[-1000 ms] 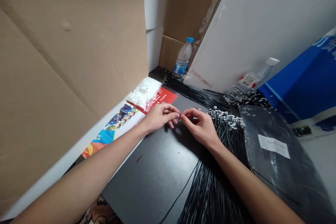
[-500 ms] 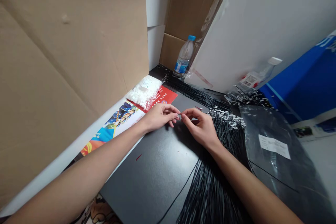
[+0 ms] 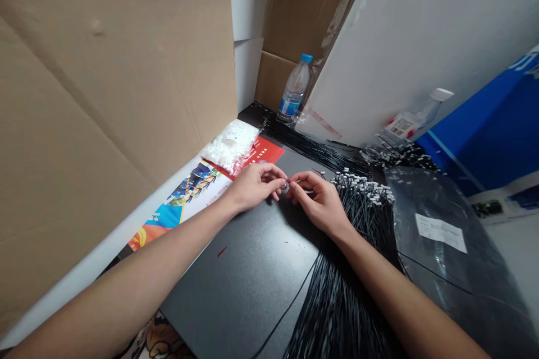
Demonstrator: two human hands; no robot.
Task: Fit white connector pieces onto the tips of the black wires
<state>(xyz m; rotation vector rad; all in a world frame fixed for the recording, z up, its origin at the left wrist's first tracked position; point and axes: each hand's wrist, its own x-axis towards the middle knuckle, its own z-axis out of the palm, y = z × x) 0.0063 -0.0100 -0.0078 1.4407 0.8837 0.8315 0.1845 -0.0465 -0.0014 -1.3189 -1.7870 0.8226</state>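
My left hand (image 3: 255,186) and my right hand (image 3: 320,202) meet fingertip to fingertip over a black mat (image 3: 244,275). Both are closed in a pinch. Between the fingertips sits a small white connector (image 3: 287,185); a thin black wire (image 3: 290,305) trails back from my right hand toward me. A thick bundle of black wires with white connector ends (image 3: 357,224) lies under and beside my right wrist. A clear bag of small white parts (image 3: 231,146) rests just beyond my left hand.
A large cardboard sheet (image 3: 105,78) walls the left side. A water bottle (image 3: 295,90) stands at the back by a white panel (image 3: 412,39). More wires (image 3: 311,148), a black plastic bag with a label (image 3: 440,233), a blue box (image 3: 488,134) and printed leaflets (image 3: 189,193) lie around.
Both hands stay pinched together at the same spot; the fingers shifted only slightly. The view moved a little.
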